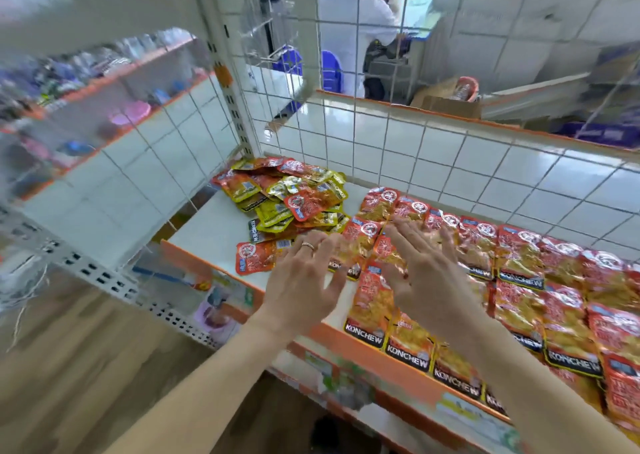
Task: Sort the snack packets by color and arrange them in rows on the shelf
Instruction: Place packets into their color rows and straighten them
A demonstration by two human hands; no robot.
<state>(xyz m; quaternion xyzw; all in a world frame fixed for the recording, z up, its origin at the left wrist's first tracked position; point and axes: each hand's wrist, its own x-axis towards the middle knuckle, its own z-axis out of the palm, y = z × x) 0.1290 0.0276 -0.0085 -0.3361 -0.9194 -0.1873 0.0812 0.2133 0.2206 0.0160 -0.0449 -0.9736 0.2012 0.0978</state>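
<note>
Red snack packets [519, 280] lie in rows over the right part of the white shelf [214, 232]. A mixed heap of red and yellow packets [294, 197] sits at the shelf's back left. One loose red packet [254, 257] lies near the front edge, left of my hands. My left hand [304, 280], with a ring, hovers with fingers spread over the gap between the heap and the rows. With straight fingers, my right hand [422, 266] is over the leftmost red packets of the rows. Neither hand holds anything.
A white wire grid [381, 135] closes the shelf's back and left side. An orange strip [398, 360] runs along the front edge. A perforated metal upright [104, 280] crosses at the left. Another shelf with goods stands far left. A person stands beyond the grid.
</note>
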